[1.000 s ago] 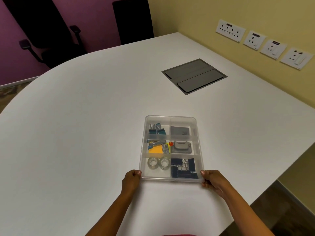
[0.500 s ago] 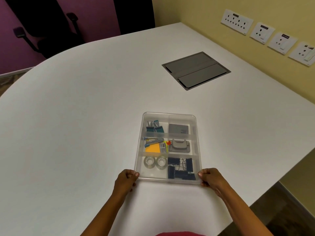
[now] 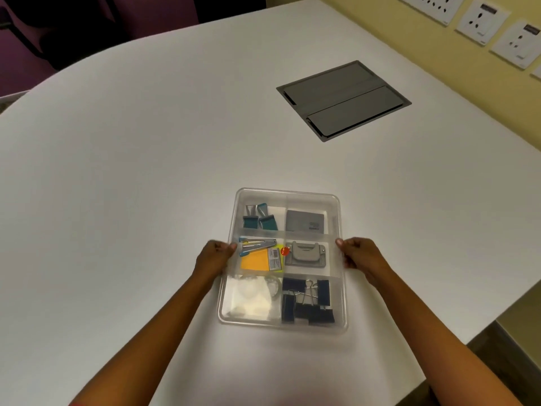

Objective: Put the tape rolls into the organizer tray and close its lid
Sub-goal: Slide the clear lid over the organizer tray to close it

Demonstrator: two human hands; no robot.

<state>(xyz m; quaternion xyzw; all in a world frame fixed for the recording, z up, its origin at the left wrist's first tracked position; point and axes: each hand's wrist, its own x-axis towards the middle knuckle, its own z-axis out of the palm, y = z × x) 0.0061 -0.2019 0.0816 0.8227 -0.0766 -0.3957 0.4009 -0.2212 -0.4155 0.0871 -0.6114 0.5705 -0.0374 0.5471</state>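
The clear organizer tray (image 3: 288,191) lies on the white table in front of me, and a clear lid seems to rest on top of it. Glare whitens its near-left compartment, where the clear tape rolls (image 3: 273,285) show only partly. My left hand (image 3: 215,257) pinches the middle of the tray's left side. My right hand (image 3: 358,254) pinches the middle of its right side. Other compartments hold black binder clips (image 3: 306,303), teal clips (image 3: 259,219), a grey card (image 3: 304,221), a grey punch-like tool (image 3: 306,254) and orange sticky notes (image 3: 254,259).
A grey cable hatch (image 3: 344,99) is set into the table further back on the right. Wall sockets (image 3: 480,20) line the yellow wall. Dark chairs (image 3: 73,24) stand beyond the far edge. The table's edge (image 3: 468,332) runs close on the right.
Both hands have slid from the tray's near corners up to the middle of its long sides. The view has tilted down and closer, and glare now covers the tape compartment.
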